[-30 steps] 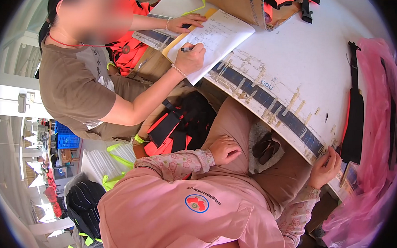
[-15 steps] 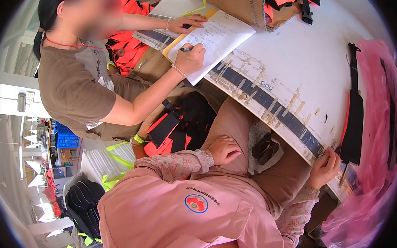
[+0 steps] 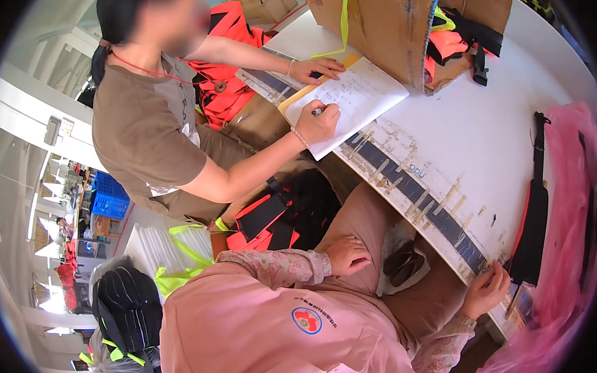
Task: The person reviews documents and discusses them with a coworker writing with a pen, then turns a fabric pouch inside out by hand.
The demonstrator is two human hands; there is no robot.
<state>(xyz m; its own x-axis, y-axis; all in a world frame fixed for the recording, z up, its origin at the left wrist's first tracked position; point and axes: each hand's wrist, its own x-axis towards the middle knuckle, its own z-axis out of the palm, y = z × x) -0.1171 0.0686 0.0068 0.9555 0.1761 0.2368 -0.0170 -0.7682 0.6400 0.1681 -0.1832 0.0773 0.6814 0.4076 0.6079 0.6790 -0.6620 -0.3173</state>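
My left hand [image 3: 349, 256] rests on my thigh, its fingers curled in and nothing visible in them. My right hand [image 3: 487, 291] lies at the table's front edge, fingers half bent and slightly apart, with nothing seen in it. Just beyond its fingertips is a long black strap piece [image 3: 531, 229] with a red-orange edge, flat on the white table [image 3: 497, 139]. To my left a co-worker in a brown shirt [image 3: 143, 121] holds a pen [image 3: 318, 112] in one hand [image 3: 318, 125] over a notebook [image 3: 364, 95]. The co-worker's other hand [image 3: 317, 70] lies on the notebook's upper edge.
A cardboard box [image 3: 381, 29] with orange and black items stands at the back. Pink plastic film [image 3: 561, 268] hangs along the right side. Orange and black pieces [image 3: 263, 218] lie beside my left leg. Behind are a black bag [image 3: 129, 306] and a blue crate [image 3: 110, 195].
My view has shifted, so the table, box and co-worker appear lower and mostly further right. My hands stay on the thigh and at the table edge. The pen remains over the notebook.
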